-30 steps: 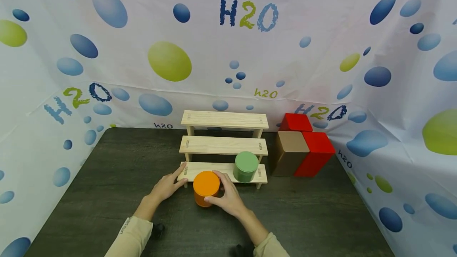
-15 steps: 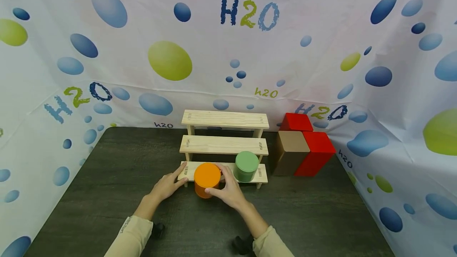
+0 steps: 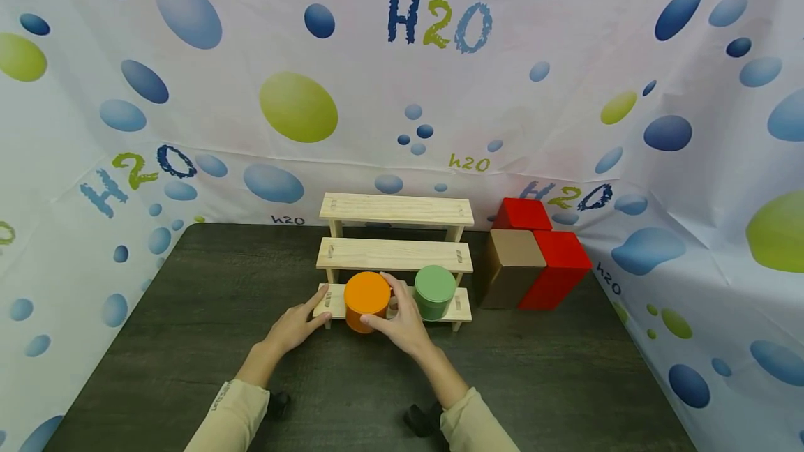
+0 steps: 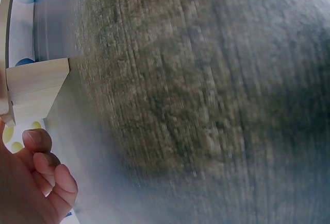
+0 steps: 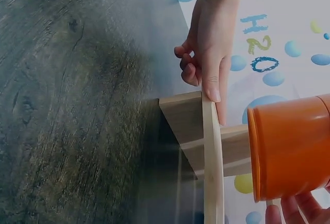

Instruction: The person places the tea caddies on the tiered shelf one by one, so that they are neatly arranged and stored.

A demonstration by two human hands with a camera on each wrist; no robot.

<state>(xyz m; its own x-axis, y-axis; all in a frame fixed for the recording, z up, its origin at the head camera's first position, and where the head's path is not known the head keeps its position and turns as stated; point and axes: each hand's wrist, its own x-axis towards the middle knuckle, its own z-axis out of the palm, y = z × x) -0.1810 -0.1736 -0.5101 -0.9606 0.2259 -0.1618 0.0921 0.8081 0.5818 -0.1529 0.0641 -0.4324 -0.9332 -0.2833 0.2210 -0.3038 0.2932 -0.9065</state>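
A three-step wooden stand has its bottom step's left end held by my left hand. Thumb and index finger lie along the board while the other fingers curl below, as the left wrist view shows on that hand. An orange canister is in my right hand, gripped from the right between thumb and fingers. The right wrist view shows a gap between the canister and the board, so it hangs upright over the bottom step. A green canister stands at that step's right end.
Right of the stand are a brown box and two red boxes, side by side against the printed backdrop. Dark wood-grain table surface extends to both sides and in front of the stand.
My right hand has carried the orange canister up and forward, from in front of the bottom step to over it. The left hand has stayed on the step's end.
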